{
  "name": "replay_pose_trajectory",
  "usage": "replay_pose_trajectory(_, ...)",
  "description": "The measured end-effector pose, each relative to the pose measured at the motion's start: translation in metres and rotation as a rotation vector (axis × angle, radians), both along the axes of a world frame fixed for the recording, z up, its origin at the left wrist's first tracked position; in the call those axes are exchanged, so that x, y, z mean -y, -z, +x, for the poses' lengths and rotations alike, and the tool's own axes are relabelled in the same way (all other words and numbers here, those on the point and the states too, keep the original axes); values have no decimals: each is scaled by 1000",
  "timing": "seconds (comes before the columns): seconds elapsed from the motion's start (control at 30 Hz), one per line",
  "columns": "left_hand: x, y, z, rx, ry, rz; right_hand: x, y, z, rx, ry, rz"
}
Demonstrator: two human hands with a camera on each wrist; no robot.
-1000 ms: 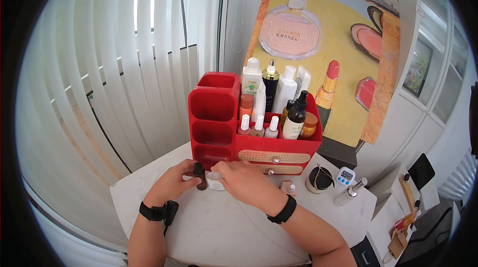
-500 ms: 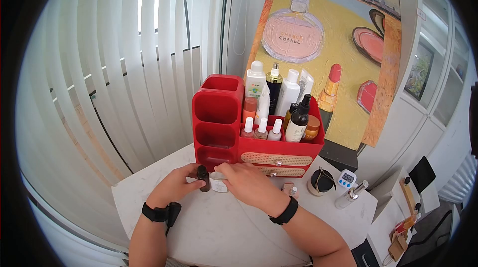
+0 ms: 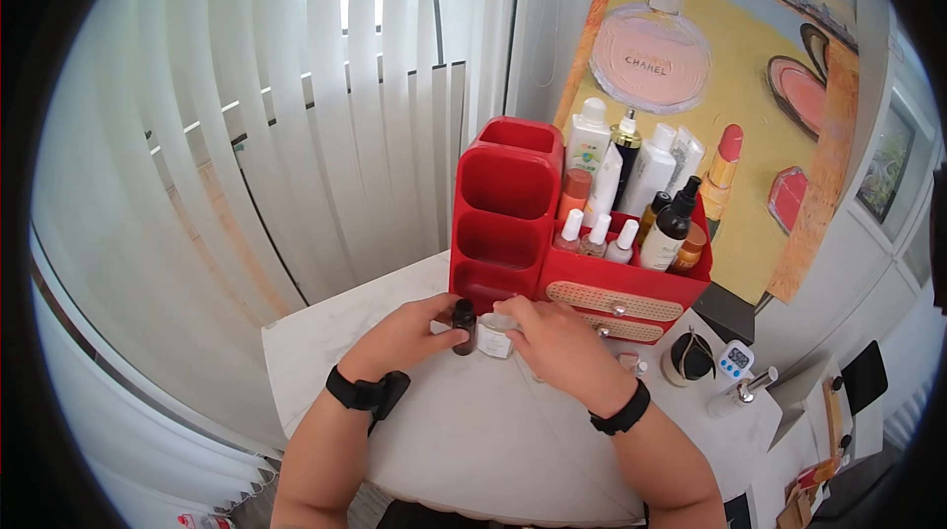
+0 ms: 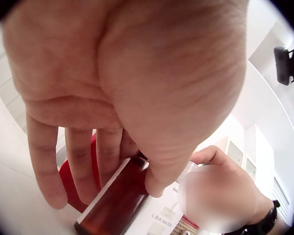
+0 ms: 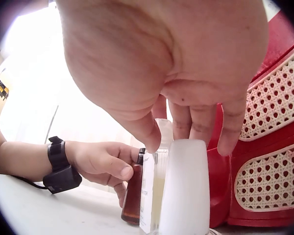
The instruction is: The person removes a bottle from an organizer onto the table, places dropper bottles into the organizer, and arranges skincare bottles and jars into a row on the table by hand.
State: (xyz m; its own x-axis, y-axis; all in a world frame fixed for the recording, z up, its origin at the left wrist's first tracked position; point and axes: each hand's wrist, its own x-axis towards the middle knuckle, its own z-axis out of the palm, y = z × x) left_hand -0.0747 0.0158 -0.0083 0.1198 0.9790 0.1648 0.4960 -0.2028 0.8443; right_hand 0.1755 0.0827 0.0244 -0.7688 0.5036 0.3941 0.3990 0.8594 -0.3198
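Observation:
My left hand pinches a small brown glass bottle by its dark top, thumb on the near side. Right beside it stands a clear bottle with a white label; the left wrist view shows "L.B.K WATER" on it. The thumb and fingers of my right hand pinch this bottle's clear top. Closer to the right wrist camera, a white rounded piece stands under the palm. Both bottles are upright on the white tabletop, in front of a red organizer.
Bottles, tubes and several white-capped nail polishes fill the organizer's right side, above two woven-front drawers. To the right on the table are a dark round container, a digital timer and a silver-topped bottle. Vertical blinds hang at left.
The head view has swung left, so the organizer, table and hands appear farther right. Both hands stay at the same two bottles.

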Motion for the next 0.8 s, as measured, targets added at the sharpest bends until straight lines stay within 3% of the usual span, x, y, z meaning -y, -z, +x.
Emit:
replay_pose_trajectory(0.57, 4, -9, 5, -4, -28, -11, 4, -2, 0, -15, 14, 78)
replay_pose_trajectory(0.8, 4, -10, 7, 36, -13, -30, 5, 0, -4, -5, 20, -18)
